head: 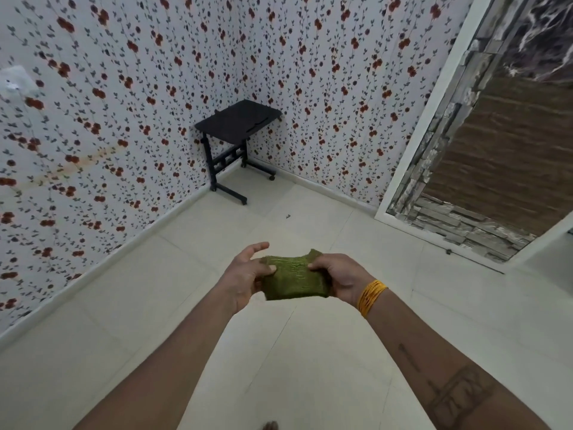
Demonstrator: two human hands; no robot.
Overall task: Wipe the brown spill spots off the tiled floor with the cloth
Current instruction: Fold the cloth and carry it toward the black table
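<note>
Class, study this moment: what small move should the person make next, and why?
Probably lower the green cloth toward the tiled floor. Both the left hand and the right hand hold it folded in mid-air, well above the tiles, so no wiping can begin.

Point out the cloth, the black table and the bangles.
cloth (293, 279): head view, middle of the green fabric held between both hands.
black table (238, 119): head view, its top.
bangles (370, 297): head view, on the right wrist.
</note>
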